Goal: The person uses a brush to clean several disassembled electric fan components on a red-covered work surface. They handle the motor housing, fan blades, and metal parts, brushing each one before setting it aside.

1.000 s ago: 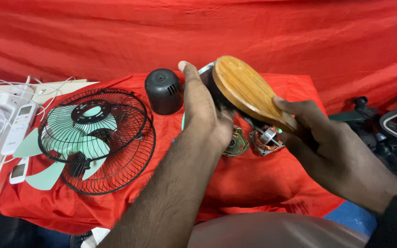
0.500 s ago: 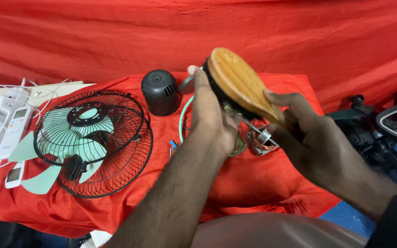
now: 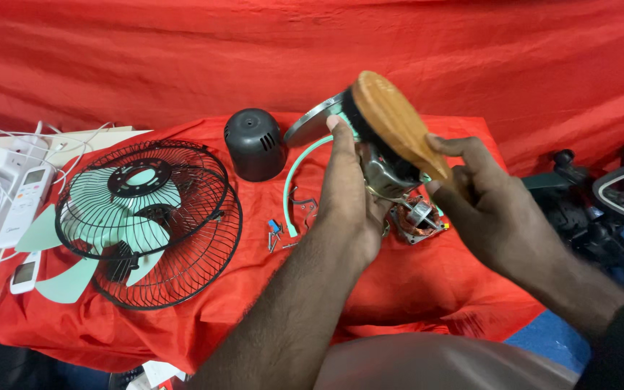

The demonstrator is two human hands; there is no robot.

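A wooden brush [image 3: 396, 127] is gripped by the right hand [image 3: 487, 202]; the left hand's [image 3: 348, 196] fingers are clamped on the metal fan motor [image 3: 386, 172].

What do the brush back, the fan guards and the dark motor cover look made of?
Brush back: wood, matte, with visible grain and tan colour. Fan guards: thin black wire, probably coated metal. Motor cover: moulded black plastic by its look, with a dull sheen and vent slots.
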